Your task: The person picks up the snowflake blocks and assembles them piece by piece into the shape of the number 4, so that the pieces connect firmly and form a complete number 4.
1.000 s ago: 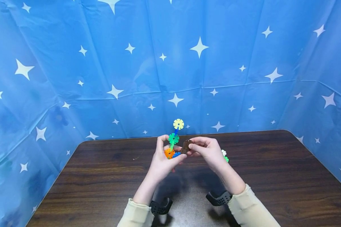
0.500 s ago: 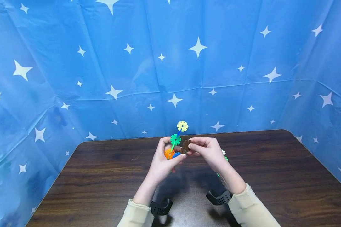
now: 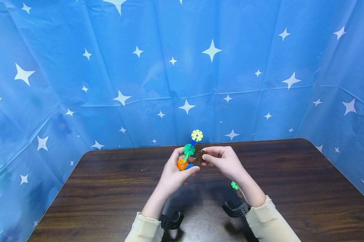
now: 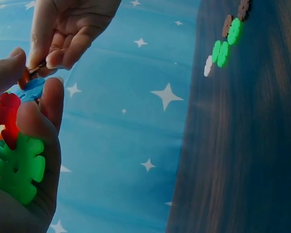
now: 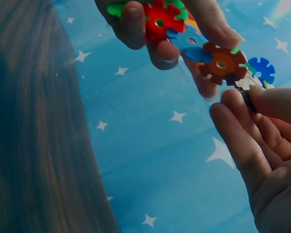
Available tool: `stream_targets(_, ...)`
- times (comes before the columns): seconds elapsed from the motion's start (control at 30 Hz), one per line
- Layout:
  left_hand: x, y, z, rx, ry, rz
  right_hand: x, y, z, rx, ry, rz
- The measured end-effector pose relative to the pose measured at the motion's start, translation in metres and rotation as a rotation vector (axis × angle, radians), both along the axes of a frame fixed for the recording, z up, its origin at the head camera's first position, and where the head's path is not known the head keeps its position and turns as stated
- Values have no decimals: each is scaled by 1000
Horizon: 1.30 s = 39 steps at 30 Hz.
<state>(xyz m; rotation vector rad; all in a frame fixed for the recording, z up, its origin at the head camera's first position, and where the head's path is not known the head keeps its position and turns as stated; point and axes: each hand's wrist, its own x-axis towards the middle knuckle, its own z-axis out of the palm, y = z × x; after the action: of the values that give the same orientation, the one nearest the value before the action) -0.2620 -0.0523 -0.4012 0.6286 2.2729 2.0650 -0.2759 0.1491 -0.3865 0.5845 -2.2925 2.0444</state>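
In the head view my left hand holds a chain of interlocking snowflake discs above the table. A yellow disc tops the chain, with a green disc and an orange disc lower down. The right wrist view shows a red disc and a brown disc joined in by blue ones. My right hand pinches a dark brown disc, seen edge-on, between thumb and fingers. It meets the brown end of the chain; whether the slots are engaged I cannot tell.
Loose discs lie in a line on the dark wooden table, including a white disc, a green disc and a brown disc. A blue star-patterned curtain stands behind and beside the table.
The chain's yellow top has tilted to the right and slightly down. My right forearm has shifted a little, uncovering loose green and brown discs and covering the white one in the head view.
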Motion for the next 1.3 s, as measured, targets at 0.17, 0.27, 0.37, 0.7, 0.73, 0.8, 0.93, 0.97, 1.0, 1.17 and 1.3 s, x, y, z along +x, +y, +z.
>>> stream_targets(0.17, 1, -1, -1, -45, 2, 9, -1, 4, 1, 41, 20, 35)
stream_targets(0.27, 1, -1, -2, -49, 5, 15, -1, 3, 1, 49, 26, 44)
stream_targets(0.37, 1, -2, -2, -41, 14, 26, -2, 2, 0, 35, 28, 50)
stream_targets(0.7, 0, -1, 0, -14, 1, 26, -1, -3, -1, -37, -34, 22)
stream_targets(0.73, -1, 0, 0, -9, -4, 21, -1, -3, -1, -38, -40, 13)
stream_targets(0.8, -2, 0, 1, 12, -15, 4, 0, -2, 0, -44, -49, -4)
stream_targets(0.93, -4, -3, 1, 74, -21, -6, 1, -6, 1, -94, -60, -4)
stream_targets(0.97, -5, -4, 0, 88, -21, -7, 1, -7, 0, -107, -61, -7)
stream_targets(1.0, -5, -5, 0, 104, -24, -4, 1, -8, 0, -121, -62, -8)
stream_targets(1.17, -4, -7, 2, 163, -45, 30, 2, -13, -2, -152, -71, -29)
stream_targets(1.3, -4, -6, 3, 201, -49, 56, 3, -14, -4, -183, -77, -31)
